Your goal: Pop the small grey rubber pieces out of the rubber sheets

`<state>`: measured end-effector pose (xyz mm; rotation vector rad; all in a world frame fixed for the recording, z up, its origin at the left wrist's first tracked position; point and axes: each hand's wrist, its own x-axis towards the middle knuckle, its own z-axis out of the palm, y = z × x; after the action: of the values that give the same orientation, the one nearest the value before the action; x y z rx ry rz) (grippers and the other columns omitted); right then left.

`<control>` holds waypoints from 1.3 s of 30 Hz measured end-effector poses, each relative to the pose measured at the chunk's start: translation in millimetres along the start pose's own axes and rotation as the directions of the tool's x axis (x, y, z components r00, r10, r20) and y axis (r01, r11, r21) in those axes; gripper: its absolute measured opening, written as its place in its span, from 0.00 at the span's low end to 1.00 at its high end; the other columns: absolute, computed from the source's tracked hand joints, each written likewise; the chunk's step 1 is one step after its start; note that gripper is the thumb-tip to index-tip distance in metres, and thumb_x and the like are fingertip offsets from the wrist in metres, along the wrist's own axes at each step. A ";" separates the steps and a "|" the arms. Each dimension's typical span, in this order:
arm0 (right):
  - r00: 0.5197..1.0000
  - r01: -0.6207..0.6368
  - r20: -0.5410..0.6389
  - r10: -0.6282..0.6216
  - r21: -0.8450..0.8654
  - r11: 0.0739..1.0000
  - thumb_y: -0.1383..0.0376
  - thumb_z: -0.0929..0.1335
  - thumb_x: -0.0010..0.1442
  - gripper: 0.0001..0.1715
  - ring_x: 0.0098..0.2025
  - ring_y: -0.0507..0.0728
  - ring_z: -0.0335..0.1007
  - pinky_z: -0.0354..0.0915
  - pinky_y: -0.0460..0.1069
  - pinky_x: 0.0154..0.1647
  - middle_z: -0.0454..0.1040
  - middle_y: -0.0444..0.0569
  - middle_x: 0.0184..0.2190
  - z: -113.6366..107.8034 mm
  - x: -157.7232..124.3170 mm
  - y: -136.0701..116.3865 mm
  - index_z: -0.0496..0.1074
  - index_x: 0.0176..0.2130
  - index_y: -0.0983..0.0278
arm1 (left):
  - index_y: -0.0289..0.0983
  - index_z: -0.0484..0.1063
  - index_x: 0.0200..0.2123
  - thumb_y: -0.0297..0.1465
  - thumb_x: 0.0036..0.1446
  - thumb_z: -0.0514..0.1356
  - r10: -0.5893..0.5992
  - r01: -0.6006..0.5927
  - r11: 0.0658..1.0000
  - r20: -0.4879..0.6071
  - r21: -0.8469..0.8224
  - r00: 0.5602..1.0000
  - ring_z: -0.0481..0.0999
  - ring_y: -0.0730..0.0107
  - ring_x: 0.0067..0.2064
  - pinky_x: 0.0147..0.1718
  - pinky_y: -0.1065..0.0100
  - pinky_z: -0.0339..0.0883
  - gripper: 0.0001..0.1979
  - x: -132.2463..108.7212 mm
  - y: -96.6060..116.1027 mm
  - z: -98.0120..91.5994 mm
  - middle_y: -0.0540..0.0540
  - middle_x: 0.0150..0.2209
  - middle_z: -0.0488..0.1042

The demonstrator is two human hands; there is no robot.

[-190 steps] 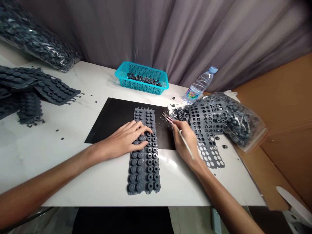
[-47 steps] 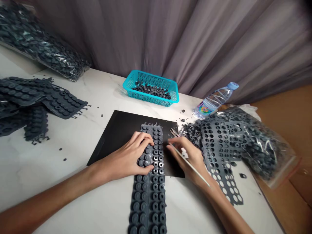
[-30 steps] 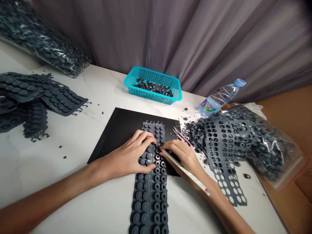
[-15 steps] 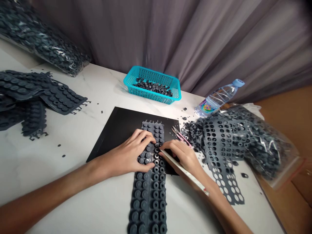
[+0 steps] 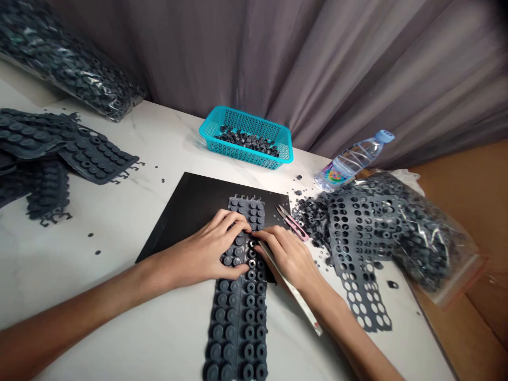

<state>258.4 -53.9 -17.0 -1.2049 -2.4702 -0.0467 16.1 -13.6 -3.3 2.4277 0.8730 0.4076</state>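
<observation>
A long grey rubber strip [image 5: 238, 317] of small round studs lies lengthwise on the white table [image 5: 119, 296], its far end on a black mat [image 5: 190, 201]. My left hand [image 5: 210, 251] rests flat on the strip's left column, fingers spread and pressing it down. My right hand [image 5: 288, 256] is closed around a thin white stick tool [image 5: 293, 291], whose tip meets the strip's right column just beside my left fingertips. Small pink snips [image 5: 292, 221] lie on the mat's right edge, untouched.
A teal basket [image 5: 248, 138] of loose grey rings stands behind the mat. Punched-out strips [image 5: 357, 254] and a plastic bag of scrap [image 5: 420, 238] lie right, by a water bottle [image 5: 351, 159]. More stud strips [image 5: 59, 153] and a full bag [image 5: 67, 63] lie left.
My right hand has moved left from the snips to the strip and brought the stick's tip onto the studs. My left hand stayed pressed on the strip.
</observation>
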 end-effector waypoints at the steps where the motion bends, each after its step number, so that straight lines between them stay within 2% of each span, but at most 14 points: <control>1: 1.000 -0.026 -0.001 0.026 0.002 1.000 0.62 0.63 0.76 0.13 0.42 0.60 0.75 0.69 0.53 0.41 0.76 0.55 0.45 1.9 -0.7 -1.3 0.68 0.55 0.66 | 0.42 0.60 0.59 0.41 0.61 0.64 0.000 0.000 1.000 0.005 0.003 1.000 0.60 0.54 0.64 0.65 0.52 0.63 0.27 -0.2 0.7 -0.9 0.43 0.59 0.64; 4: 0.992 -0.127 -0.014 0.128 0.051 0.991 0.61 0.61 0.76 0.14 0.43 0.59 0.74 0.70 0.53 0.41 0.74 0.54 0.47 7.1 -1.1 -5.2 0.66 0.56 0.64 | 0.41 0.60 0.59 0.43 0.62 0.63 -0.013 0.013 1.000 0.020 0.021 1.000 0.61 0.54 0.63 0.64 0.52 0.64 0.27 -0.6 2.8 -2.8 0.42 0.58 0.65; 6: 0.969 -0.227 -0.073 0.236 0.108 0.968 0.61 0.60 0.77 0.14 0.44 0.59 0.74 0.70 0.52 0.41 0.73 0.54 0.48 7.3 0.0 -5.1 0.66 0.57 0.64 | 0.41 0.61 0.59 0.43 0.62 0.63 -0.016 0.015 0.999 0.021 0.038 1.000 0.62 0.54 0.62 0.63 0.52 0.65 0.26 -0.9 3.4 -2.9 0.42 0.57 0.65; 8: 0.904 -0.363 -0.182 0.387 0.149 0.920 0.60 0.59 0.77 0.15 0.44 0.59 0.74 0.70 0.53 0.42 0.72 0.54 0.48 2.5 0.3 -0.2 0.66 0.56 0.63 | 0.40 0.61 0.59 0.42 0.63 0.63 -0.006 0.005 0.999 0.018 0.049 1.000 0.62 0.54 0.62 0.63 0.52 0.64 0.26 -1.2 3.5 -2.2 0.42 0.57 0.65; 10: 0.811 -0.502 -0.264 0.523 0.147 0.852 0.57 0.59 0.76 0.16 0.43 0.60 0.73 0.69 0.54 0.43 0.72 0.54 0.47 -7.0 -2.4 9.6 0.68 0.54 0.63 | 0.40 0.61 0.58 0.42 0.63 0.63 0.002 -0.003 0.999 0.015 0.053 1.000 0.62 0.54 0.61 0.63 0.52 0.64 0.25 -1.3 3.0 -1.3 0.42 0.58 0.65; 12: 0.766 -0.595 -0.242 0.596 0.083 0.799 0.55 0.60 0.75 0.17 0.43 0.61 0.74 0.68 0.55 0.43 0.73 0.54 0.47 -18.7 -9.1 22.0 0.70 0.52 0.62 | 0.40 0.61 0.58 0.42 0.62 0.63 0.007 -0.008 0.999 0.014 0.053 1.000 0.62 0.54 0.61 0.64 0.52 0.64 0.26 -0.9 2.4 -0.6 0.42 0.58 0.65; 16: 0.736 -0.675 -0.166 0.656 -0.099 0.731 0.52 0.60 0.74 0.20 0.41 0.63 0.74 0.66 0.55 0.40 0.74 0.54 0.45 -36.1 -25.1 42.0 0.72 0.49 0.62 | 0.41 0.61 0.60 0.42 0.61 0.63 0.019 -0.019 0.998 0.002 0.065 1.000 0.62 0.53 0.62 0.62 0.51 0.66 0.28 0.4 1.9 -0.7 0.41 0.59 0.65; 18: 0.755 -0.654 -0.149 0.638 -0.104 0.749 0.52 0.60 0.74 0.21 0.39 0.62 0.74 0.66 0.54 0.38 0.74 0.54 0.46 -39.5 -28.3 44.5 0.72 0.52 0.62 | 0.42 0.60 0.62 0.41 0.60 0.63 0.014 -0.014 0.997 -0.002 0.072 1.000 0.63 0.52 0.62 0.59 0.51 0.68 0.30 0.9 2.3 -1.5 0.41 0.58 0.65; 22: 0.878 -0.475 -0.017 0.479 0.106 0.874 0.54 0.62 0.75 0.22 0.32 0.55 0.71 0.67 0.50 0.35 0.75 0.50 0.44 -38.3 -23.7 33.0 0.66 0.63 0.58 | 0.46 0.61 0.63 0.38 0.57 0.63 0.006 -0.006 0.999 0.006 0.045 1.000 0.63 0.51 0.61 0.56 0.50 0.71 0.31 2.1 2.9 -2.8 0.43 0.58 0.66; 25: 0.939 -0.333 0.018 0.343 0.290 0.897 0.56 0.65 0.73 0.15 0.29 0.53 0.70 0.68 0.48 0.33 0.76 0.47 0.38 -33.5 -18.4 19.5 0.72 0.55 0.59 | 0.48 0.63 0.63 0.38 0.56 0.64 -0.006 0.005 1.000 0.026 0.022 1.000 0.63 0.50 0.61 0.57 0.49 0.70 0.31 4.4 2.1 -3.3 0.44 0.58 0.65; 29: 0.971 -0.235 0.053 0.233 0.383 0.893 0.57 0.67 0.73 0.11 0.33 0.54 0.73 0.70 0.48 0.32 0.78 0.49 0.38 -29.3 -14.3 10.9 0.74 0.46 0.61 | 0.48 0.64 0.63 0.39 0.54 0.65 0.005 -0.006 1.000 0.042 0.007 0.999 0.63 0.50 0.60 0.57 0.48 0.70 0.33 8.8 0.5 -4.3 0.43 0.56 0.65; 35: 0.992 -0.124 0.061 0.109 0.364 0.923 0.60 0.68 0.73 0.07 0.40 0.55 0.75 0.72 0.49 0.44 0.78 0.49 0.41 -28.9 -10.3 13.3 0.74 0.46 0.61 | 0.49 0.66 0.62 0.40 0.54 0.66 0.001 -0.001 1.000 0.033 -0.009 0.999 0.63 0.50 0.59 0.56 0.47 0.69 0.32 10.8 -1.5 -3.8 0.44 0.55 0.66; 39: 0.995 -0.092 0.061 0.077 0.283 0.955 0.61 0.67 0.73 0.07 0.42 0.56 0.76 0.71 0.50 0.45 0.79 0.50 0.40 -26.5 -9.7 13.4 0.73 0.46 0.61 | 0.49 0.66 0.62 0.41 0.54 0.66 0.004 -0.004 1.000 0.038 -0.001 0.999 0.63 0.50 0.59 0.56 0.48 0.69 0.31 10.3 -3.0 -2.4 0.44 0.56 0.66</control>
<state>282.7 -57.9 2.1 -1.1940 -2.3610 0.3561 21.2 -3.9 -2.0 2.4285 0.8516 0.3615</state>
